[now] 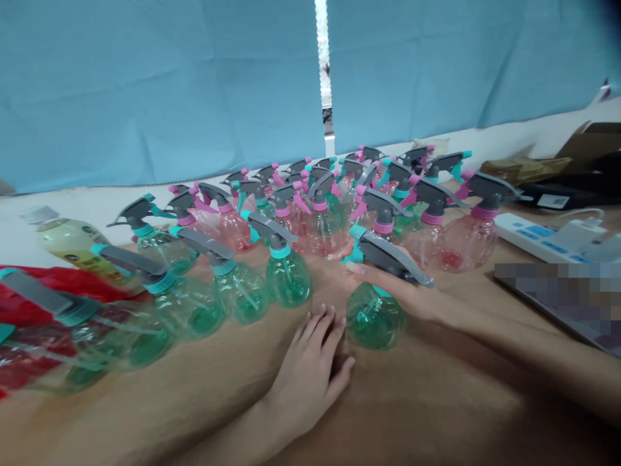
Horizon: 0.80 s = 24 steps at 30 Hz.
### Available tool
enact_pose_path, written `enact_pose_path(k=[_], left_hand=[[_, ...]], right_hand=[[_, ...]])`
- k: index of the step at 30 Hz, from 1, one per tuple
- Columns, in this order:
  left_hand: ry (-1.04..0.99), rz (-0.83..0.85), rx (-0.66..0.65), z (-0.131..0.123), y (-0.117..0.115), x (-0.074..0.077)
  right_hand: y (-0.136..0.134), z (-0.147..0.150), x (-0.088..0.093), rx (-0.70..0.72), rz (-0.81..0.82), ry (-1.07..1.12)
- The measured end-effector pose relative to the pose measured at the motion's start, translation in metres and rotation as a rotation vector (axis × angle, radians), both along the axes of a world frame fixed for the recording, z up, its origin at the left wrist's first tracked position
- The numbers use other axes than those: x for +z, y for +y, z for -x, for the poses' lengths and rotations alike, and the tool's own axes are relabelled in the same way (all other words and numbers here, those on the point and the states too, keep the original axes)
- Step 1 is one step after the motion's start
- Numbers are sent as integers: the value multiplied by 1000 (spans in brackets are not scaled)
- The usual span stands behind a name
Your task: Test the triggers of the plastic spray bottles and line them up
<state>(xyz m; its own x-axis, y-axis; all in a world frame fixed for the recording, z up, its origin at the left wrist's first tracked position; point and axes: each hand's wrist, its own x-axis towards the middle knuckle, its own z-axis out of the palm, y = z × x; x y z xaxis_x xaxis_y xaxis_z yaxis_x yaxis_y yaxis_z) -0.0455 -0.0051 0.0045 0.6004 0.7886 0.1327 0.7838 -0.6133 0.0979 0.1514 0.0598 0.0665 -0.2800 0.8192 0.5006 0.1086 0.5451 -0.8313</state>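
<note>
My left hand (310, 369) lies on the brown table (402, 414) with its fingers spread, holding nothing, just left of a green spray bottle (374, 323). Around the neck of that bottle, below its grey and teal spray head (388, 257), my right hand (383, 281) is closed; part of its fingers is hidden behind the head. The bottle stands upright. Another green spray bottle (290, 281) stands behind my left hand, with more green ones in a slanting row to the left. Several pink spray bottles (468, 239) stand behind my right hand.
At the left are a drink bottle (72, 239) and a red plastic bag (58, 285). A white power strip (533, 236), a dark flat device with a blurred-out surface (557, 304) and a cardboard box (594, 149) are at the right. A blue cloth (169, 84) hangs behind.
</note>
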Motion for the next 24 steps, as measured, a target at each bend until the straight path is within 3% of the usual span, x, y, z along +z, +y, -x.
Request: enact_pose_path(k=[11,24], left_hand=[[-5,-4,-14,1,2,-1],[-39,-26,-17,1,0,-3]], right_hand=[[-2,-3,6,-108,-62,-103],[0,-4,-5,-70,3,-67]])
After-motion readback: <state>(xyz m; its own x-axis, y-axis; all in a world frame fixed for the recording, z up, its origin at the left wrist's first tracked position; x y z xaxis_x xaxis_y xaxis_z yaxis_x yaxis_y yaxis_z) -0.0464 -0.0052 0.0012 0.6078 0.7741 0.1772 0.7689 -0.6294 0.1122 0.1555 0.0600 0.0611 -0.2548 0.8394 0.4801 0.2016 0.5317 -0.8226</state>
